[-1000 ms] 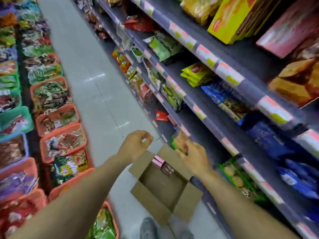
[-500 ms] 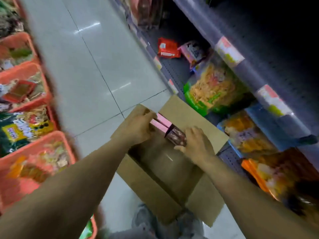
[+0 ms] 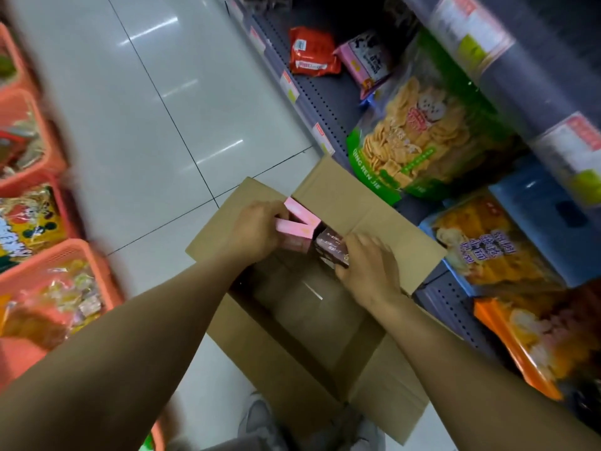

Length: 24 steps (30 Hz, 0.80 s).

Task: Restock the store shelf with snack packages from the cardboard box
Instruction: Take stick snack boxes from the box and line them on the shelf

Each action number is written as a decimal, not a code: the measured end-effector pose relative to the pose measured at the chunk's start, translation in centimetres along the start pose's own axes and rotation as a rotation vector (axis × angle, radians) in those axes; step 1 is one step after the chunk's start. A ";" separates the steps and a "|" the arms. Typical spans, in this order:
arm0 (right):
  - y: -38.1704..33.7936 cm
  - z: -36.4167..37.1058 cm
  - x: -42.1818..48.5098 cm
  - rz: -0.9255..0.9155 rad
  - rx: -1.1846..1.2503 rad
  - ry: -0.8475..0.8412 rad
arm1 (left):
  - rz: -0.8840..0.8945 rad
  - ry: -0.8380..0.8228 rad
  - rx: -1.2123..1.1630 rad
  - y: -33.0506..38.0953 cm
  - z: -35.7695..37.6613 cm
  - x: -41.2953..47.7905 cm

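- Progress, judged: late in the box. The cardboard box (image 3: 302, 323) sat open on the floor (image 3: 146, 118), flaps out, and most of its interior looked bare.
- Only a small cluster of snack packages was left, packed at the far end of the box: pink cartons (image 3: 300, 222) and a dark brown carton (image 3: 331, 247) just beside them.
- Left hand (image 3: 257, 229) was closed around the pink cartons, fingers wrapped over their near end.
- Right hand (image 3: 367, 268) was curled on the dark brown carton, fingertips on its edge; grip looked set, lift not yet made.
- Both pickups were inside the box; nothing from this grab was on the shelf yet.
- Bottom shelf (image 3: 328, 102), at right, already held a red packet (image 3: 312, 52), a pink packet (image 3: 366, 61), a green-trimmed chip bag (image 3: 409, 138) and a blue-trimmed bag (image 3: 487, 242). Bare shelf showed between the red packet and the chip bag.
- Orange baskets (image 3: 48, 265) on the left were full of mixed wrapped snacks; blurred, contents not readable.
- Left to do, judged: lift the cartons out, place them, clear the box.
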State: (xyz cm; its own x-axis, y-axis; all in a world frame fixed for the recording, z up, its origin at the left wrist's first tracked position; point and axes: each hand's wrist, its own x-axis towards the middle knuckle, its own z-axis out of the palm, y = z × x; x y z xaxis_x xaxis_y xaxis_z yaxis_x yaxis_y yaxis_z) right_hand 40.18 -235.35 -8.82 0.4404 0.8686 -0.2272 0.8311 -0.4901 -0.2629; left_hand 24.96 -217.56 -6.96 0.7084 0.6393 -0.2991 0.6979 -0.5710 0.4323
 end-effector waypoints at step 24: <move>-11.2 -56.9 -20.8 0.291 1.273 0.229 | -0.168 0.234 -1.138 28.3 -46.6 -24.3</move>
State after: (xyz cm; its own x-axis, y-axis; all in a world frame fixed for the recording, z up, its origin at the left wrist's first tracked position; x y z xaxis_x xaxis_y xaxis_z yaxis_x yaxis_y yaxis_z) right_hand 41.02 -243.73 52.16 0.6983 0.6519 -0.2957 -0.1443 -0.2764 -0.9501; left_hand 22.53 -225.25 52.20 0.4969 0.8097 -0.3123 0.2000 0.2433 0.9491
